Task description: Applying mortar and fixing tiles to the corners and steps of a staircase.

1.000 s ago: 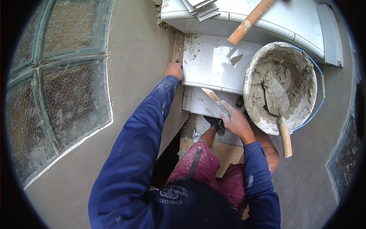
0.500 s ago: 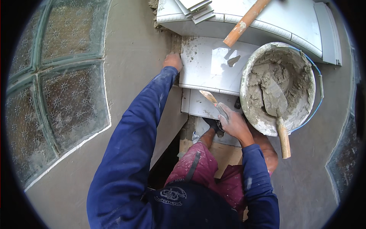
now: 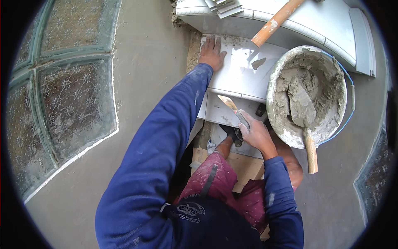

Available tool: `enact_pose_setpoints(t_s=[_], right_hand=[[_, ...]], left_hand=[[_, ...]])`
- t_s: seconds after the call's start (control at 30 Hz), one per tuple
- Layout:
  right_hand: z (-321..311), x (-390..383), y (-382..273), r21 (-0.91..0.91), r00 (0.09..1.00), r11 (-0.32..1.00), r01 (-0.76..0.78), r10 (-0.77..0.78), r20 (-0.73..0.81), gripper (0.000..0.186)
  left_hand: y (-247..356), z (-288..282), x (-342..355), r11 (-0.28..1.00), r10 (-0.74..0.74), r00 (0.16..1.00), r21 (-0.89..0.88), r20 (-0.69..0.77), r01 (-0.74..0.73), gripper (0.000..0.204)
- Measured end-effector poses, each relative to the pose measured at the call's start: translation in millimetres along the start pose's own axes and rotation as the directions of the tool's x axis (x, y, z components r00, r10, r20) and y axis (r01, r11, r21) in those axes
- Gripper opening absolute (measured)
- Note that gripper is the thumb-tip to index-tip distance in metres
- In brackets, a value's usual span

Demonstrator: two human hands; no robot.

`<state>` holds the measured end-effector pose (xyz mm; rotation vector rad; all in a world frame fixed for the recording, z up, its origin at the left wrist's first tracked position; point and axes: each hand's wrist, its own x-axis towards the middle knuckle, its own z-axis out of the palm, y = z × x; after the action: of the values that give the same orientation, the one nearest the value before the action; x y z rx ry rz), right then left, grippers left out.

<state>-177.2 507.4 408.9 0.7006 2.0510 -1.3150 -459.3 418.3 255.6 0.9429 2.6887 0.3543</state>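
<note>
Palm down on the left end of the white tiled step (image 3: 238,81) rests my left hand (image 3: 212,54), its fingers stretched out and holding nothing. My right hand (image 3: 258,135) grips a putty knife (image 3: 242,118) by its grey handle; the tan-looking blade points up and left, before the step's front edge. To the right hand's right stands a bucket (image 3: 271,118) with grey mortar (image 3: 319,76) inside. A pointing trowel (image 3: 301,108) lies in the mortar, its wooden handle sticking out over the near rim. A small grey fragment (image 3: 258,63) sits on the step.
An orange-handled tool (image 3: 275,23), its head mostly out of view, lies across the upper tiled step (image 3: 319,20). Tile strips (image 3: 224,7) are stacked there. Grey plastered wall (image 3: 149,62) and a glass-block panel (image 3: 74,91) run along the left. My legs stand below the steps.
My left hand has gone from the gap at the step's left end, fingers curled, to lying flat on the tile. The right hand keeps the putty knife almost unmoved; the view has shifted slightly.
</note>
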Motion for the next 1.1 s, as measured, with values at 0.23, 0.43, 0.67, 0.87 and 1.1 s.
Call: enact_pose_setpoints(t_s=[0.23,0.43,0.67,0.87,1.1], right_hand=[[4.1,-4.4,2.7,-0.034,1.000,0.999,0.025,-0.025,-0.010,0.053],[1.2,-3.3,3.3,-0.024,0.999,0.999,0.021,-0.022,-0.030,0.052],[4.3,-3.5,5.1,-0.040,0.999,0.998,0.038,-0.039,-0.028,0.053],[3.4,-2.2,1.1,-0.028,1.000,0.999,0.022,-0.023,-0.020,0.054],[7.4,0.5,2.6,-0.046,0.999,0.998,0.033,-0.034,-0.030,0.053]], left_hand=[[-58.3,-24.2,-48.8,0.995,-0.103,0.966,0.027,0.238,0.100,0.073],[-60.8,-10.1,-89.1,0.987,-0.158,0.944,0.082,0.290,0.140,0.067],[-83.8,-17.2,-117.0,0.990,-0.121,0.948,0.099,0.293,0.096,0.056],[-88.9,-3.9,-125.6,0.994,-0.083,0.978,0.079,0.192,0.069,0.061],[-84.0,1.0,-129.0,0.964,-0.256,0.963,-0.046,0.083,0.260,0.053]])
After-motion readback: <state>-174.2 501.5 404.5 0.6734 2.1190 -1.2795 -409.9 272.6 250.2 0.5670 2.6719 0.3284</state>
